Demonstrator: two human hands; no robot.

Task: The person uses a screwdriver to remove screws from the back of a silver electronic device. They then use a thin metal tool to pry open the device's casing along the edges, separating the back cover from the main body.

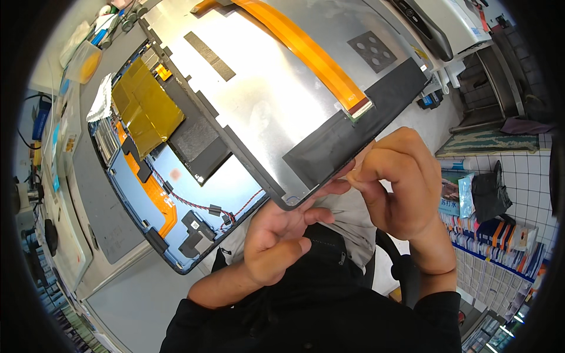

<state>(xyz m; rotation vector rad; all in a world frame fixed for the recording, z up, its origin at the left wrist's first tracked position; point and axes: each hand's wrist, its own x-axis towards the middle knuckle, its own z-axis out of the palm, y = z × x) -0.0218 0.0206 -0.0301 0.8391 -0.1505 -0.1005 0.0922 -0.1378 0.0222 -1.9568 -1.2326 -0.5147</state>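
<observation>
An opened tablet lies in two parts in front of me. Its screen panel (pixel 253 88) shows a silvery metal back, with a wide orange ribbon cable (pixel 306 56) running across to a black strip (pixel 335 141) along the near edge. My left hand (pixel 276 235) is palm up under the panel's near corner, its fingers partly hidden beneath the edge and bearing it; the thumb stands free. At that same edge my right hand (pixel 403 179) is closed, thumb and forefinger pinched together beside the left fingertips. Whatever sits in the pinch is too small to make out.
Left of the panel is the tablet's blue-grey back housing (pixel 144 194), with yellow-taped parts (pixel 144 109), an orange flex cable (pixel 156 197) and thin twisted wires. It rests at the edge of a grey work mat (pixel 112 217). A white machine (pixel 456 26) stands far right.
</observation>
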